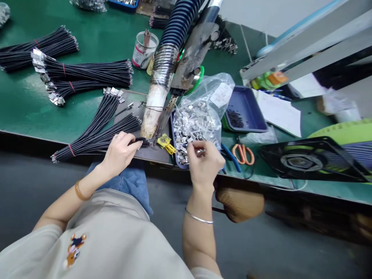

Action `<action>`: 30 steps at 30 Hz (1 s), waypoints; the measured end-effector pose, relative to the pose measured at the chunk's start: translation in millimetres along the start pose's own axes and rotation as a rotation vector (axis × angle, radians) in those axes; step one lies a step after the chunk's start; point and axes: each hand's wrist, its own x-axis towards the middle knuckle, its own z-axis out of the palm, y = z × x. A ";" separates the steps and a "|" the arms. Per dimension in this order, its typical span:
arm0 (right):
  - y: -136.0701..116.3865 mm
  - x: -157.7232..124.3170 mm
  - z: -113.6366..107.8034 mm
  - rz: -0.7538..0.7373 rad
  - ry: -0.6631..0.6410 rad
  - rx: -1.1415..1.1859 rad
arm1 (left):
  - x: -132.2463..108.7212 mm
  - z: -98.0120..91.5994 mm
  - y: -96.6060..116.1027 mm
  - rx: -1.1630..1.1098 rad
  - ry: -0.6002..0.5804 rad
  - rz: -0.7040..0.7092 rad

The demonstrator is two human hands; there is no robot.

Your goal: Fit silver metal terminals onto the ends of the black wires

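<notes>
My left hand [120,153] is closed in a pinch on a black wire [138,140], holding its end near the foot of a taped machine column [157,104]. Beside it lies a bundle of black wires [95,133] tied with a red band. My right hand [205,162] is closed over a pile of small silver metal terminals [194,124], with one terminal pinched at the fingertips. The terminals sit in a clear plastic bag [209,97] in a blue tray.
More black wire bundles [87,73] with metal ends lie across the green table [23,104]. A small can [143,50], a purple tray [247,110], orange-handled scissors [244,153], blue-handled pliers [231,157] and a black fan [310,159] stand around.
</notes>
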 end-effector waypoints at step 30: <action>-77.2 -48.8 7.1 0.351 -0.327 0.916 | 14.6 -24.9 45.5 -0.799 -0.295 -0.613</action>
